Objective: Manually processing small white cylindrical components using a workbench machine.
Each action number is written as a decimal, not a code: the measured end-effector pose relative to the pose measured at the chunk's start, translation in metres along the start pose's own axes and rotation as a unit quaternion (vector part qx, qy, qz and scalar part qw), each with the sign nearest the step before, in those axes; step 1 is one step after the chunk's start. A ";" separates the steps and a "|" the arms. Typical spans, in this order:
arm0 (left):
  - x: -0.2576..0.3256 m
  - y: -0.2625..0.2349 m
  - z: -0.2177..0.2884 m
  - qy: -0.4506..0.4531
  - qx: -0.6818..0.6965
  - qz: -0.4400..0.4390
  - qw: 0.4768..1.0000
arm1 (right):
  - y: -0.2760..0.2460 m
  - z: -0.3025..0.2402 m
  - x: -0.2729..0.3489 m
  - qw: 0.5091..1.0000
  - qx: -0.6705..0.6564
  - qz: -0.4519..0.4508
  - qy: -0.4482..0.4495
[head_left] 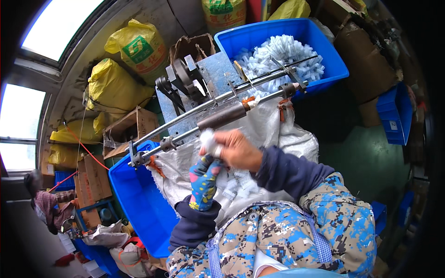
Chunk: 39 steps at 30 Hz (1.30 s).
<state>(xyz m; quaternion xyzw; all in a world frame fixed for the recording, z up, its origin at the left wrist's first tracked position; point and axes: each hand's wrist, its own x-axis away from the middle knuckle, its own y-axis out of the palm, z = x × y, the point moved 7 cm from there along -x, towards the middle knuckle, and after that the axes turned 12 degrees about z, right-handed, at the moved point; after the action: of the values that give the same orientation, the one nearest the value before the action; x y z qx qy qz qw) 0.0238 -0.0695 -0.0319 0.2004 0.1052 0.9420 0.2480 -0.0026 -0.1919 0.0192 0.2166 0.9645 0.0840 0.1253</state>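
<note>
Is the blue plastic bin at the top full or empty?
Partly full: the blue plastic bin holds a heap of small white plastic pieces, with blue walls showing above.

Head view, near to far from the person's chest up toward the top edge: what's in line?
Camouflage jacket → left hand in a patterned glove → right hand pinching a small white piece → metal rods of the bench tool → far blue bin of white plastic pieces → yellow sacks.
</note>
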 end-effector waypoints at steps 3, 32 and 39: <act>0.002 -0.008 -0.009 -0.123 0.167 -0.046 0.977 | -0.041 -0.018 -0.047 0.998 0.046 0.030 0.018; 0.011 -0.036 -0.020 -0.116 0.189 0.020 0.975 | -0.060 0.036 -0.135 0.679 0.707 0.028 -0.194; 0.011 -0.030 -0.024 -0.125 0.223 0.007 0.967 | -0.065 0.046 -0.146 0.727 0.682 -0.016 -0.080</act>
<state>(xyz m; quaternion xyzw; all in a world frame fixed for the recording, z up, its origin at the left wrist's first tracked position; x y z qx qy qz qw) 0.0178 -0.0402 -0.0587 0.3671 0.2791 0.8640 0.2019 0.1120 -0.3087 -0.0085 0.2339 0.7517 -0.6163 0.0215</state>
